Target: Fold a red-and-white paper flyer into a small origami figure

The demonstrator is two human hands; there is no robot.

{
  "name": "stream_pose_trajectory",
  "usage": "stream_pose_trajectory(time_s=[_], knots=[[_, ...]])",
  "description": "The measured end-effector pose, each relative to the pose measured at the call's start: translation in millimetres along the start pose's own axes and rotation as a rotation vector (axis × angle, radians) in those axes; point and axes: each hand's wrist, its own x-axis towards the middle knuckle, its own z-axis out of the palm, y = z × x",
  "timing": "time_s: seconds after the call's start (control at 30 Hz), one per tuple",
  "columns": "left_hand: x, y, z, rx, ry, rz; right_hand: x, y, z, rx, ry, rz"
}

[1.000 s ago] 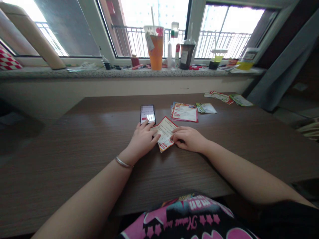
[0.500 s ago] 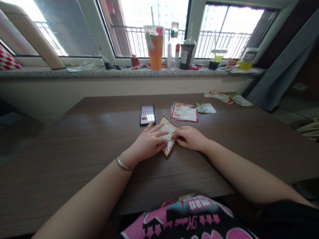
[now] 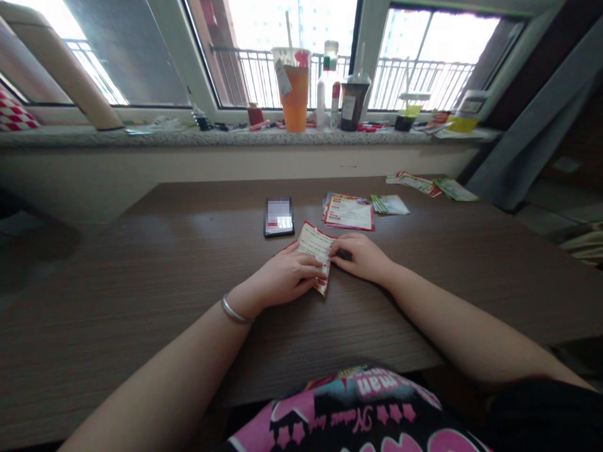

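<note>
A printed paper leaflet (image 3: 315, 242), cream with red edges and lines of text, lies at a slant on the brown table in front of me. It looks folded, and a red edge shows by my left fingers. My left hand (image 3: 288, 274), with a silver bangle at the wrist, rests over the leaflet's left and lower part, fingers stretched out flat on it. At the opposite edge, my right hand (image 3: 362, 257) pinches the paper between thumb and fingertips. Part of the leaflet is hidden under the left fingers.
Beyond the leaflet lie a phone (image 3: 279, 220) with its screen lit, a stack of red-bordered cards (image 3: 349, 213) and some green-white cards (image 3: 391, 204). More leaflets (image 3: 455, 189) lie at the far right corner. Drink cups, including an orange one (image 3: 296, 97), stand on the windowsill (image 3: 211, 139).
The leaflet has turned slightly, its lower tip shifting right. My left fingers have slid right and lower across it, drawn closer together. My right hand has moved slightly up and right.
</note>
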Motion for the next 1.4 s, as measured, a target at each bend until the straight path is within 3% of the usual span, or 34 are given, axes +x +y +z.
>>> stream_pose_trajectory(time_s=[0.3, 0.5, 0.97, 1.4], knots=[[0, 4, 0.3, -0.031, -0.013, 0.004, 2, 7, 3, 0.019, 0.108, 0.004], [1, 9, 0.3, -0.007, -0.036, -0.006, -1, 8, 8, 0.029, 0.236, 0.099], [-1, 10, 4.5, 0.008, -0.106, -0.011, 4, 17, 10, 0.079, 0.202, 0.256], [-3, 9, 13.5, 0.007, -0.12, -0.045, 4, 13, 7, 0.056, 0.289, 0.185]])
